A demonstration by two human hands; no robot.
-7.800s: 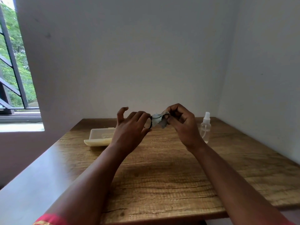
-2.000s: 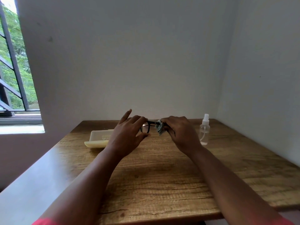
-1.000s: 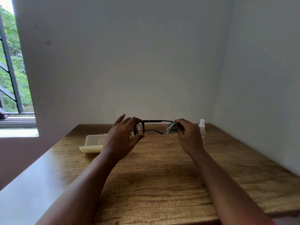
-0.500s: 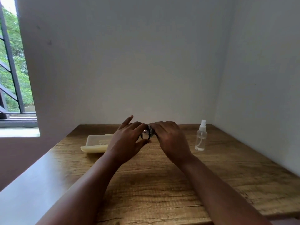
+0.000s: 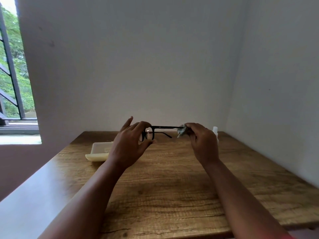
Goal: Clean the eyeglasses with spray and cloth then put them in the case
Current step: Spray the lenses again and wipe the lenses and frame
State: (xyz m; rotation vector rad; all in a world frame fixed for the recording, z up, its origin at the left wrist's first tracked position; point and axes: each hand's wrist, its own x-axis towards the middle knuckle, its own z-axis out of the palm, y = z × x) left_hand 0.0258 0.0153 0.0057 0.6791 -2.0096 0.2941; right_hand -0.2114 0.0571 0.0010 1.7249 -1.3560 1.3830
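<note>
The black-framed eyeglasses [image 5: 162, 128] hang in the air above the wooden table [image 5: 172, 178], arms unfolded. My left hand [image 5: 129, 144] pinches the lens end of the frame between thumb and fingers. My right hand [image 5: 201, 140] holds a crumpled grey cloth [image 5: 181, 130] wrapped around the tip of the upper arm. An open cream case [image 5: 99, 150] lies on the table left of my left hand. The clear spray bottle [image 5: 215, 132] stands behind my right hand, mostly hidden by it.
White walls close the table in at the back and on the right. A window with dark bars [image 5: 10, 75] is at the far left, above a ledge.
My right hand slid the cloth rightward along the glasses' arm, away from my left hand, from beside the lenses to the arm's tip. It now covers most of the spray bottle.
</note>
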